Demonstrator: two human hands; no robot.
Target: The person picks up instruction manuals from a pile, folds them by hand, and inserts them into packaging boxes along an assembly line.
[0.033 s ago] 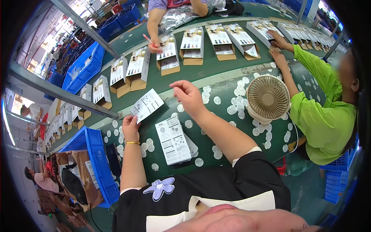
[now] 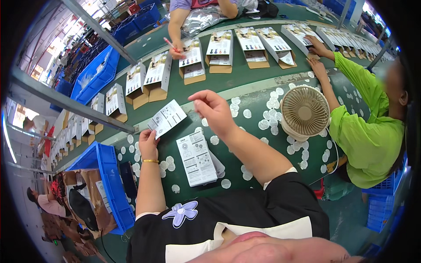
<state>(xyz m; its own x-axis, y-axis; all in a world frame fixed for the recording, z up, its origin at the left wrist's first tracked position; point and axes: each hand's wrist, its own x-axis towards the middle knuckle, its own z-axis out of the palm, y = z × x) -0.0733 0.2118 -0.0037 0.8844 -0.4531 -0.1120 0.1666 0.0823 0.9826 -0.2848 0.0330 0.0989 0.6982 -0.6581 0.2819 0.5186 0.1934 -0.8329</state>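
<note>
My left hand (image 2: 149, 143) pinches the lower left corner of a white printed leaflet (image 2: 167, 118), which is held tilted above the green table. To the right of it, my right hand (image 2: 215, 113) hovers with nothing in it; the index finger points left and the thumb sits a little apart below. Between my forearms lies a stack of similar leaflets (image 2: 195, 160), the lower ones fanned out to the right. Beyond my hands, a row of white printed boxes (image 2: 192, 52) rests on the green belt, their brown flaps open toward me.
Round clear stickers (image 2: 264, 124) are scattered over the table (image 2: 237, 168). A beige fan (image 2: 305, 111) stands at right, beside a co-worker in a green top (image 2: 366, 131) handling a box. Across the belt, another person's hand (image 2: 177, 51) holds a red pen. A blue crate (image 2: 115, 188) stands left.
My right hand has shifted slightly left, its index finger reaching out a bit further. The leaflet in my left hand has barely moved.
</note>
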